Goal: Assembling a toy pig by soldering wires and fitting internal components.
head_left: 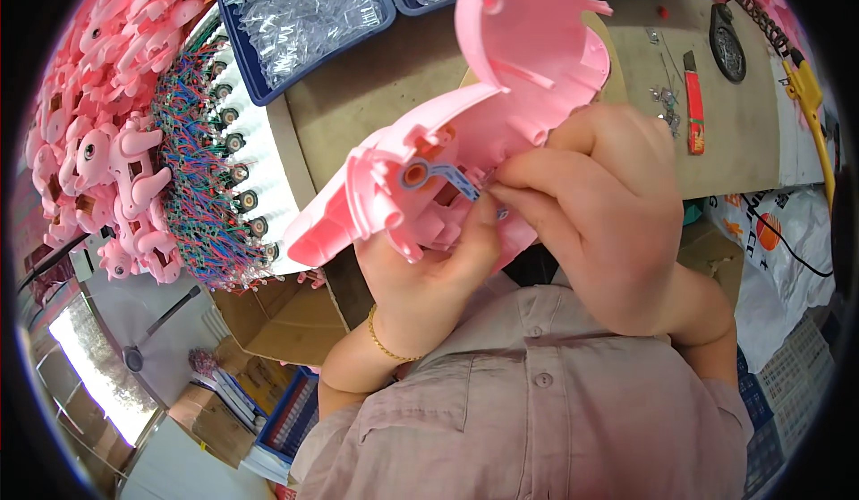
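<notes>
A pink plastic toy body shell (528, 128), hollow side toward me, is tilted up over the near part of the work table. My left hand (425, 276) grips its lower edge from below, with the thumb reaching inside. Within the shell sit an orange ring-shaped part (415, 174) and a small blue-grey strip (456, 180). Beside that strip, my right hand (608, 205) is closed in a pinch at the shell's inner wall. Whatever lies between those fingertips is too small and covered to make out.
At left, pink toy animals (112, 169) are heaped beside bundled coloured wires (192, 178) with round black parts. Blue trays (385, 8) of clear plastic pieces stand at the back. A red-handled cutter (694, 111), a black oval object (727, 43) and a yellow tool (808, 97) lie at right.
</notes>
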